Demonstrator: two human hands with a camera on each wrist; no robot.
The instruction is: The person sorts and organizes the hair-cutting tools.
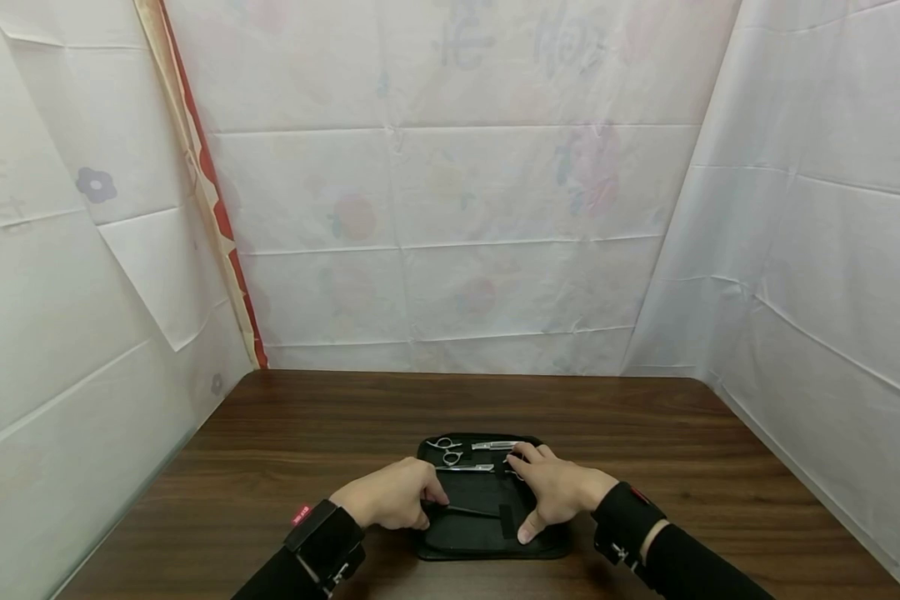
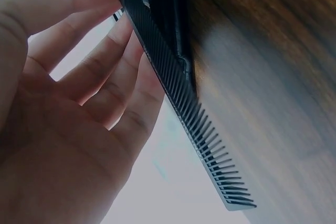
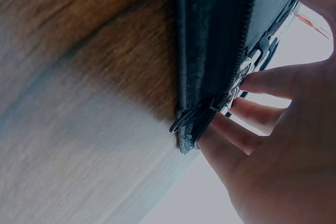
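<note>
An open black zippered case lies on the wooden table. My left hand pinches a black comb between thumb and fingers at the case's left side. In the left wrist view the comb's teeth widen toward its free end. Its far part reaches a dark strap inside the case. My right hand rests spread over the case's right edge, its fingertips on scissor handles partly hidden beneath them. Silver scissors lie in the case's far half, their blades pointing right.
A zipper pull hangs at the case's corner. The brown wooden table extends around the case. White printed sheets hang behind it and on both sides, with a red-edged strip at the left corner.
</note>
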